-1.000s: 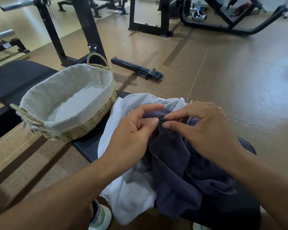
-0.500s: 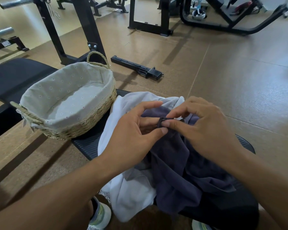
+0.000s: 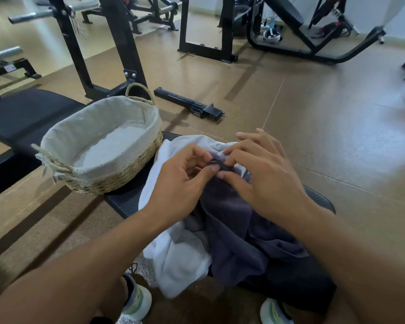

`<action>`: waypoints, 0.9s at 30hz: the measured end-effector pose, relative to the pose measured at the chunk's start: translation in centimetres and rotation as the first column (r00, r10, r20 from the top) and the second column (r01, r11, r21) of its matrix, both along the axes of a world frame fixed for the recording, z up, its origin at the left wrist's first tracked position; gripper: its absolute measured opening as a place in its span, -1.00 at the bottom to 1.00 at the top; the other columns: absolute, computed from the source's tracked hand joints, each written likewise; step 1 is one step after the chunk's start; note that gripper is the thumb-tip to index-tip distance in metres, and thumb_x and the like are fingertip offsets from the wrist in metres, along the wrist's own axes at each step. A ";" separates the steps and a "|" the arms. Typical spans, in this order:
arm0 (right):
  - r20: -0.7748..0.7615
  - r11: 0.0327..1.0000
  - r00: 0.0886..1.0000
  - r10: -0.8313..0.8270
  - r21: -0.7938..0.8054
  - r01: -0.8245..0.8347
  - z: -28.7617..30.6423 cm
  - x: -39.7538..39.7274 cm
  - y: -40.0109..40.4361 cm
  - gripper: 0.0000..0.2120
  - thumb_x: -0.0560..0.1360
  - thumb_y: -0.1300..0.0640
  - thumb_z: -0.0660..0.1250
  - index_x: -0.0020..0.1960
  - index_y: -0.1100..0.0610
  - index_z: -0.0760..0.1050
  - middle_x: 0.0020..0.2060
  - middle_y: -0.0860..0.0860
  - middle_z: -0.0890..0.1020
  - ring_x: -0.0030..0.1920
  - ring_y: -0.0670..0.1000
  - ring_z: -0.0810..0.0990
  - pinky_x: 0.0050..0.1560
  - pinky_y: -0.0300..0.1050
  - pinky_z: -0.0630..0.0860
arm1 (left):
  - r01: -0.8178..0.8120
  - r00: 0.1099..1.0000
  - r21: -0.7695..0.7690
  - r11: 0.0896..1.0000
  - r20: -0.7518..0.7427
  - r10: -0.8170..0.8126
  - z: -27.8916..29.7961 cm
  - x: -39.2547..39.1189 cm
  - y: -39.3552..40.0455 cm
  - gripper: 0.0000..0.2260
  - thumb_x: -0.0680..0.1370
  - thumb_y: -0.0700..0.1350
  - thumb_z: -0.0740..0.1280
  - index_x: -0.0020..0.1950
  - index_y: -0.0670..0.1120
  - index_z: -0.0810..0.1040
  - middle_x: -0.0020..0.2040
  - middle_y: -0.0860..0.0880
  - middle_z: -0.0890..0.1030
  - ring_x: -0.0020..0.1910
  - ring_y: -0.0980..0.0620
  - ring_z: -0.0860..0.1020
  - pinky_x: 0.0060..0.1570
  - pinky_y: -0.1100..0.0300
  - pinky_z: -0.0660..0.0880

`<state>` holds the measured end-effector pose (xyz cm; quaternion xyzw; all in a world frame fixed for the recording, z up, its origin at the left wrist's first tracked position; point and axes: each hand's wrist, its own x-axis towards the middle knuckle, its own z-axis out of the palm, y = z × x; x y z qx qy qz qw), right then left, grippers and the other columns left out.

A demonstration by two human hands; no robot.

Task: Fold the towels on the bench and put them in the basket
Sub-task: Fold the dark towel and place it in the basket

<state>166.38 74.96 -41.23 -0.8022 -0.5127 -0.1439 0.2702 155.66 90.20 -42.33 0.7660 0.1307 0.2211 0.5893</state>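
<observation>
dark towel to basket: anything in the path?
Nothing visible blocks it. Both the left hand and the right hand already pinch an edge of the dark towel, which lies on the white towel. The basket sits just to the left on the bench, open-topped, with only its liner showing inside.

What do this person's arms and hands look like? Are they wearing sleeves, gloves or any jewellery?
Both forearms are bare as far as the view shows, with no sleeves in sight. The left hand and right hand wear no gloves, and no rings, watch or bracelets show. Fingernails are short and unpainted. Lower down, white sports shoes with pale green accents are visible.
</observation>
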 end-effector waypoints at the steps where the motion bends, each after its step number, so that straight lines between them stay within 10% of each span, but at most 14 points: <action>1: 0.008 1.000 1.000 0.006 0.016 -0.006 0.2 -0.4 0.1 -0.83 0.50 -0.08 0.39 -0.08 0.03 0.57 0.00 -0.08 0.66 0.30 0.03 0.50 0.50 0.03 0.22 | 0.012 1.000 0.001 1.000 0.001 -0.012 0.2 -0.3 -0.1 -0.87 0.57 -0.19 0.44 -0.06 0.00 0.52 -0.17 -0.02 0.72 -0.20 0.10 0.66 -0.12 0.24 0.52; 6: -0.075 1.000 0.997 0.020 0.009 -0.019 2.9 -1.6 -0.2 -0.71 0.47 -0.24 0.34 -0.12 0.00 0.54 -0.06 -0.12 0.62 0.18 -0.01 0.51 0.37 -0.14 0.28 | 0.017 0.996 0.042 0.999 0.082 -0.021 2.5 -1.8 -0.5 -0.89 0.58 -0.14 0.39 -0.08 0.02 0.48 -0.11 -0.05 0.74 -0.11 -0.06 0.70 -0.10 -0.04 0.58; 11: -0.039 0.984 0.992 0.121 -0.130 -0.125 6.7 -2.3 -0.6 -0.57 0.46 -0.38 0.27 -0.23 -0.01 0.37 -0.10 -0.10 0.60 0.14 -0.01 0.49 0.28 -0.08 0.34 | -0.111 0.981 0.096 0.989 0.172 0.093 5.9 -2.8 -0.6 -0.85 0.61 -0.24 0.36 -0.09 -0.05 0.45 -0.25 -0.06 0.69 -0.29 0.11 0.64 -0.27 0.23 0.52; 17: -0.396 0.978 0.905 0.153 -0.072 -0.197 10.5 -3.0 -1.3 -0.72 0.45 -0.14 0.48 -0.13 0.03 0.49 -0.16 -0.08 0.64 -0.07 -0.05 0.61 0.06 0.05 0.55 | -0.278 0.914 0.012 0.960 0.310 0.261 9.9 -3.3 -0.2 -0.88 0.61 -0.12 0.37 -0.09 0.05 0.47 -0.19 -0.14 0.68 -0.23 -0.13 0.63 -0.20 -0.19 0.55; 20: -0.469 0.979 0.866 0.177 -0.009 -0.205 11.1 -2.7 -1.8 -0.77 0.43 0.00 0.53 -0.01 -0.02 0.52 -0.10 -0.06 0.68 -0.05 -0.01 0.66 0.07 0.09 0.58 | -0.328 0.884 -0.006 0.945 0.351 0.309 11.4 -3.2 0.0 -0.86 0.61 -0.10 0.37 -0.09 0.09 0.47 -0.21 0.04 0.68 -0.23 0.06 0.62 -0.20 0.01 0.53; 27: -0.595 0.968 0.803 -0.027 -0.218 -0.128 7.0 0.9 -2.5 -0.68 0.39 0.22 0.42 0.04 -0.13 0.53 -0.08 -0.04 0.68 -0.08 0.06 0.66 0.01 -0.01 0.60 | -0.393 0.915 -0.021 0.919 0.089 0.393 7.2 -1.5 3.4 -0.95 0.60 -0.06 0.38 -0.01 0.06 0.52 -0.07 -0.02 0.71 -0.03 -0.03 0.66 0.12 -0.17 0.57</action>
